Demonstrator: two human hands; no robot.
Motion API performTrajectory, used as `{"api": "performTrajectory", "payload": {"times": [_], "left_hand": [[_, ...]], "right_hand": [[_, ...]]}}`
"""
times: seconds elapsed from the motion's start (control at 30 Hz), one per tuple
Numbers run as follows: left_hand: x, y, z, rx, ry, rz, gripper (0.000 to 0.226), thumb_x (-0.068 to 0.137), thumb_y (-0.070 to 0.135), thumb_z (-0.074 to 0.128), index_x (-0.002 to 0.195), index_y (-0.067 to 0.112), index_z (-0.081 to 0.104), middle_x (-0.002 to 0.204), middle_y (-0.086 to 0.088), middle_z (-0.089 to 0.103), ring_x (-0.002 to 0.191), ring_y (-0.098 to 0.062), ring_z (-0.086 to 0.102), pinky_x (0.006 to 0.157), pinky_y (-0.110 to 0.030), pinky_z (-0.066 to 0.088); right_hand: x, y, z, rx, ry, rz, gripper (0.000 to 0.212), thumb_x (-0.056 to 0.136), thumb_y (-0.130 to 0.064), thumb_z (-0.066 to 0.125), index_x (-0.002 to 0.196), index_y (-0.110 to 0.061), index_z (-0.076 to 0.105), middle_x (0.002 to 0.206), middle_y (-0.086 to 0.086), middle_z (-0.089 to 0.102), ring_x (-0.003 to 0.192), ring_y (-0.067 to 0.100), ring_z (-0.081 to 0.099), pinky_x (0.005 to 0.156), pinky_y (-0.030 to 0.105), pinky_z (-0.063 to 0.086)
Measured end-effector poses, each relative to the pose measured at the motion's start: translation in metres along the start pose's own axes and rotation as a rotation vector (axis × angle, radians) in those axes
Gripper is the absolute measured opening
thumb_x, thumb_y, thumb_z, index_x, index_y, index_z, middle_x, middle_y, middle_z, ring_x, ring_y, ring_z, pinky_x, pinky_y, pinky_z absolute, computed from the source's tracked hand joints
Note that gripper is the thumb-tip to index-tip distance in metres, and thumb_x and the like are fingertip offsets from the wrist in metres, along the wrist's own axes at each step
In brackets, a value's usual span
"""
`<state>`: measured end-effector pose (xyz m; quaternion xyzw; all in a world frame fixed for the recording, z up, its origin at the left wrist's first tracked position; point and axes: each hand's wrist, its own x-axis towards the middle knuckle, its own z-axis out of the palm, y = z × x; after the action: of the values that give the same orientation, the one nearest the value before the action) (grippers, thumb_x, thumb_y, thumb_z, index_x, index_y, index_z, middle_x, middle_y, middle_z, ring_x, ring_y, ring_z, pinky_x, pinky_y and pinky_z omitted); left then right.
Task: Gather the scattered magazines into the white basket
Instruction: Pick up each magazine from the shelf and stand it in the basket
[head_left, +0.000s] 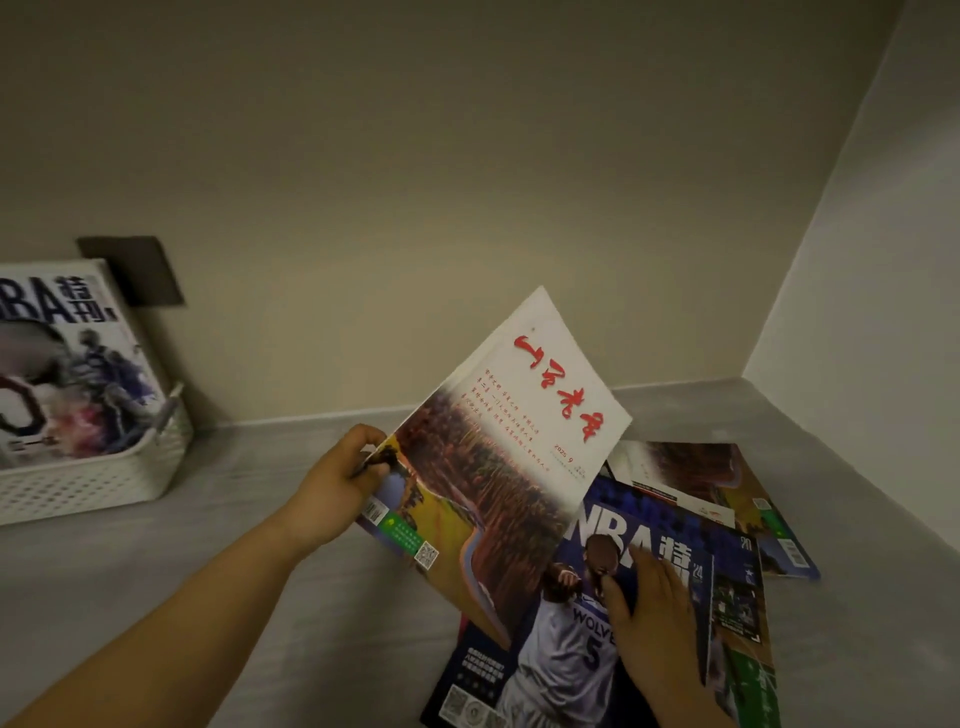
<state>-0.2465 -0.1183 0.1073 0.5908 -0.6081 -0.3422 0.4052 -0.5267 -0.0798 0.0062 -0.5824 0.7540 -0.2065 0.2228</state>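
My left hand (343, 483) pinches the red-title magazine (498, 467) at its left edge, lifted to the right of the white basket (104, 478). It looks thin and floppy, so I think holding near the spine is better. Its long axis tilts up toward the wall. My right hand (657, 623) lies flat on the NBA magazine (571, 649), farther right of the basket.

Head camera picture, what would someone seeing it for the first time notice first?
First the magazine with red calligraphy, tilted up mid-frame in the grip of the left hand. Next the right hand, lying flat on a blue NBA magazine in the scattered pile at lower right. Last, far left, the white basket against the wall, with another NBA magazine standing in it.
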Motion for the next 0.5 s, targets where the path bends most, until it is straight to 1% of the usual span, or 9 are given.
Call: {"api": "performTrajectory", "payload": {"times": [0.07,0.1,0.17,0.2,0.27,0.33,0.4,0.47,0.5], "left_hand": [[-0.012,-0.001,-0.009,-0.048,0.043,0.004,0.03,0.087,-0.004,0.043,0.078,0.025,0.047,0.079,-0.001,0.06,0.073,-0.015,0.057,0.059,-0.022,0.045],[-0.017,-0.002,-0.014,-0.071,0.058,0.004,0.029,0.087,-0.003,0.043,0.078,0.024,0.048,0.079,-0.003,0.061,0.073,-0.017,0.057,0.059,-0.025,0.045],[-0.024,-0.006,-0.025,-0.112,0.079,-0.005,0.028,0.088,-0.001,0.043,0.078,0.025,0.047,0.077,-0.005,0.061,0.069,-0.019,0.057,0.051,-0.023,0.045],[-0.027,-0.009,-0.031,-0.136,0.084,-0.007,0.028,0.088,-0.001,0.043,0.077,0.025,0.047,0.075,-0.006,0.06,0.067,-0.019,0.056,0.048,-0.021,0.045],[-0.033,-0.016,-0.046,-0.177,0.092,-0.016,0.027,0.088,0.0,0.043,0.079,0.025,0.048,0.076,-0.007,0.061,0.067,-0.02,0.057,0.049,-0.021,0.047],[-0.04,-0.025,-0.067,-0.182,0.087,-0.02,0.027,0.089,0.0,0.043,0.082,0.026,0.048,0.079,-0.004,0.064,0.07,-0.016,0.061,0.052,-0.018,0.049],[-0.047,-0.036,-0.093,-0.156,0.065,-0.02,0.03,0.088,-0.001,0.043,0.086,0.028,0.049,0.084,0.001,0.065,0.074,-0.008,0.063,0.057,-0.012,0.05],[-0.055,-0.047,-0.122,-0.12,0.067,-0.017,0.035,0.088,-0.004,0.043,0.088,0.03,0.049,0.085,0.005,0.063,0.071,0.003,0.064,0.059,-0.005,0.048],[-0.059,-0.054,-0.138,-0.116,0.079,-0.025,0.036,0.087,-0.005,0.043,0.088,0.03,0.049,0.085,0.007,0.063,0.07,0.005,0.064,0.058,-0.004,0.047]], "right_hand": [[0.002,-0.032,-0.01,0.442,-0.004,0.052,0.054,0.093,-0.031,0.043,0.14,-0.015,0.023,0.14,0.014,0.039,0.133,0.033,0.033,0.108,0.046,0.028],[0.005,-0.048,-0.015,0.638,-0.028,0.091,0.054,0.093,-0.029,0.043,0.14,-0.015,0.022,0.134,0.014,0.042,0.128,0.035,0.038,0.104,0.048,0.033],[0.015,-0.074,-0.023,0.862,-0.077,0.159,0.051,0.093,-0.027,0.044,0.139,-0.017,0.025,0.137,0.015,0.041,0.118,0.034,0.046,0.095,0.045,0.04],[0.019,-0.084,-0.025,0.926,-0.116,0.16,0.048,0.093,-0.025,0.044,0.137,-0.018,0.029,0.136,0.015,0.043,0.112,0.033,0.05,0.088,0.043,0.043],[0.024,-0.104,-0.025,0.982,-0.192,0.085,0.038,0.092,-0.013,0.045,0.13,-0.013,0.041,0.126,0.017,0.053,0.098,0.032,0.057,0.072,0.035,0.049],[0.025,-0.126,-0.02,0.974,-0.207,0.035,0.032,0.089,-0.001,0.045,0.12,-0.008,0.049,0.109,0.015,0.061,0.083,0.026,0.06,0.061,0.031,0.047],[0.022,-0.151,-0.014,0.973,-0.198,-0.001,0.027,0.087,0.002,0.045,0.11,-0.011,0.052,0.094,0.008,0.061,0.075,0.02,0.058,0.058,0.03,0.047],[0.018,-0.179,-0.006,0.971,-0.237,-0.048,0.019,0.086,0.001,0.05,0.098,-0.013,0.055,0.09,0.004,0.061,0.074,0.017,0.057,0.055,0.028,0.048],[0.015,-0.196,-0.001,0.96,-0.268,-0.073,0.017,0.085,0.001,0.052,0.091,-0.014,0.057,0.089,0.003,0.061,0.075,0.016,0.058,0.056,0.028,0.048]]}}
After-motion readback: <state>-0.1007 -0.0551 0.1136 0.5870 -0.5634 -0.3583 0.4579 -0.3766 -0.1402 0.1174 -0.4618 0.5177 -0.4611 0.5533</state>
